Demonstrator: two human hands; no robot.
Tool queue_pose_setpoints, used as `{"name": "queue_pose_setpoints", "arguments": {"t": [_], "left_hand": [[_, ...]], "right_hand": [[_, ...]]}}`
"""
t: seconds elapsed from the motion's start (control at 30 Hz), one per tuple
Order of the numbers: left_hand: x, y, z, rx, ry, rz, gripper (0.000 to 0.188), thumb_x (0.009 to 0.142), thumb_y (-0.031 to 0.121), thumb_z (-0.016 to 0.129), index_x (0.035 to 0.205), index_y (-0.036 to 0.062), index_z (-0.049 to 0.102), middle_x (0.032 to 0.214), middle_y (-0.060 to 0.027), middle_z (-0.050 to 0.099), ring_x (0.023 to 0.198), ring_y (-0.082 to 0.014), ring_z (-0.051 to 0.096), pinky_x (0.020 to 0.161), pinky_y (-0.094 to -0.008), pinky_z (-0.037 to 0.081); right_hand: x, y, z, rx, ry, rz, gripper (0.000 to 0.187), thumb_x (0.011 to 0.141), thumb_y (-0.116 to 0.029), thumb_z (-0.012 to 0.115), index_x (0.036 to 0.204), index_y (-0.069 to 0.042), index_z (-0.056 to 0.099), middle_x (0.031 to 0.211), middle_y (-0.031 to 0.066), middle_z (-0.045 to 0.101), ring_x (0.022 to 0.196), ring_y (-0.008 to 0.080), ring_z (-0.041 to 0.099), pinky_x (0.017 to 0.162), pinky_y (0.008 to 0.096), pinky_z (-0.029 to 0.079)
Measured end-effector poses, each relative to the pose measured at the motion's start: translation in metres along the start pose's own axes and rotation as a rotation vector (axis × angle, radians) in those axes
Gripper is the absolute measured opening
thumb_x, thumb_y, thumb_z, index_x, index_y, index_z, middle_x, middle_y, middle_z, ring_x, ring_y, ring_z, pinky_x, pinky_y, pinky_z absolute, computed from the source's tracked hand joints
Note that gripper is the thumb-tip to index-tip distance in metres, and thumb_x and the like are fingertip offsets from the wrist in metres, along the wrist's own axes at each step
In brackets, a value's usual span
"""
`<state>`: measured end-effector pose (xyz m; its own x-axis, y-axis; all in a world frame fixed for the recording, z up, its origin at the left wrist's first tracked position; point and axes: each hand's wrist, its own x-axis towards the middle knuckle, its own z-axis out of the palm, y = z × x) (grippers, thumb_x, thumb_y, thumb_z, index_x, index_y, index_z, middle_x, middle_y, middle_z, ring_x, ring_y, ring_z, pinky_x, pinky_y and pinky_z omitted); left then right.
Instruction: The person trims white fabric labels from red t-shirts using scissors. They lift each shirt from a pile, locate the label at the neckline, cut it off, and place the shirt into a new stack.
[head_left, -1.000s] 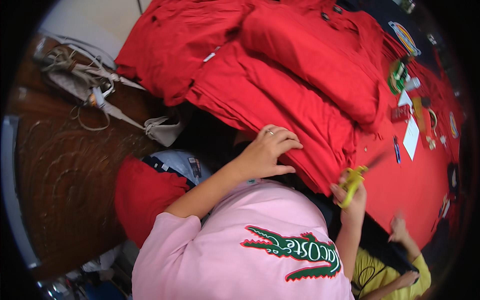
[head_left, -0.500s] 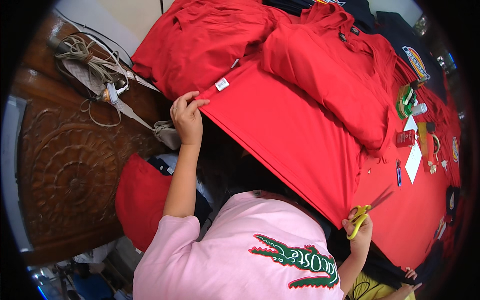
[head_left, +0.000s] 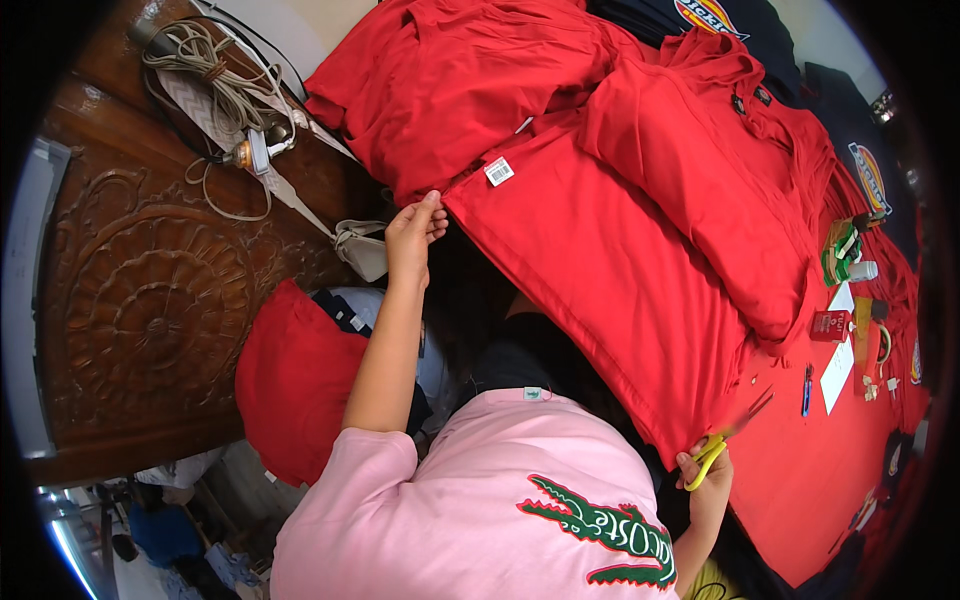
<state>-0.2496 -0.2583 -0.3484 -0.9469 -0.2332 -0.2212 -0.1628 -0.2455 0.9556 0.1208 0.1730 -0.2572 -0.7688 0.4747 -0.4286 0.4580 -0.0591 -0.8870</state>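
Observation:
A red shirt (head_left: 620, 270) lies spread on a red-covered table, its hem toward me. My left hand (head_left: 413, 240) pinches the hem's far left corner between closed fingertips. A small white tag (head_left: 498, 172) with a barcode sits on the cloth just right of that hand. Yellow-handled scissors (head_left: 709, 460) are in my right hand (head_left: 708, 485), blades pointing up and right, somewhat blurred. The thumb of that hand also rests at the hem's near right corner. Over the shirt's far part lies a bunched red cloth (head_left: 690, 190).
A heap of red garments (head_left: 470, 80) fills the back. At right lie a blue pen (head_left: 807, 390), white paper (head_left: 838, 372), a small red box (head_left: 830, 325) and a green item (head_left: 840, 250). Left are carved wood (head_left: 165, 310), a coiled cord (head_left: 205, 75) and a red cloth bundle (head_left: 295, 380).
The view has shifted, so the table things sit further right and lower. My left fingers have curled closer together at the corner. Another person's hand at lower right is out of view.

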Motion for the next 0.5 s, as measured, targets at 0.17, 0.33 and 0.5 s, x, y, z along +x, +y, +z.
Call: {"name": "queue_pose_setpoints", "arguments": {"t": [0.17, 0.33, 0.5], "left_hand": [[-0.012, 0.004, 0.02, -0.03, -0.057, 0.031, 0.017, 0.102, 0.027, 0.076, 0.105, 0.0103, 0.073, 0.098, -0.0002, 0.075, 0.086, -0.0105, 0.07, 0.083, -0.026, 0.053], [-0.038, 0.026, 0.033, -0.435, -0.244, 0.12, 0.009, 0.107, 0.019, 0.068, 0.113, 0.0117, 0.07, 0.106, 0.0008, 0.075, 0.095, -0.0102, 0.07, 0.093, -0.0308, 0.053], [-0.07, 0.065, 0.061, -0.497, -0.373, 0.153, 0.007, 0.108, 0.018, 0.066, 0.111, 0.0151, 0.071, 0.104, 0.0028, 0.075, 0.094, -0.0102, 0.07, 0.091, -0.0306, 0.055]], "right_hand": [[-0.002, -0.008, 0.006, -0.035, 0.016, -0.028, 0.025, 0.091, 0.003, 0.079, 0.109, -0.005, 0.063, 0.083, -0.0018, 0.064, 0.062, 0.0041, 0.057, 0.048, 0.0193, 0.042], [0.007, -0.031, -0.009, -0.135, 0.156, -0.083, 0.024, 0.096, -0.002, 0.073, 0.119, -0.001, 0.064, 0.085, -0.0017, 0.068, 0.062, 0.001, 0.053, 0.048, 0.0181, 0.035], [0.034, -0.053, 0.01, -0.459, 0.266, -0.311, 0.032, 0.096, -0.004, 0.074, 0.125, 0.007, 0.068, 0.078, -0.0008, 0.06, 0.062, 0.0036, 0.047, 0.054, 0.0232, 0.037]]}}
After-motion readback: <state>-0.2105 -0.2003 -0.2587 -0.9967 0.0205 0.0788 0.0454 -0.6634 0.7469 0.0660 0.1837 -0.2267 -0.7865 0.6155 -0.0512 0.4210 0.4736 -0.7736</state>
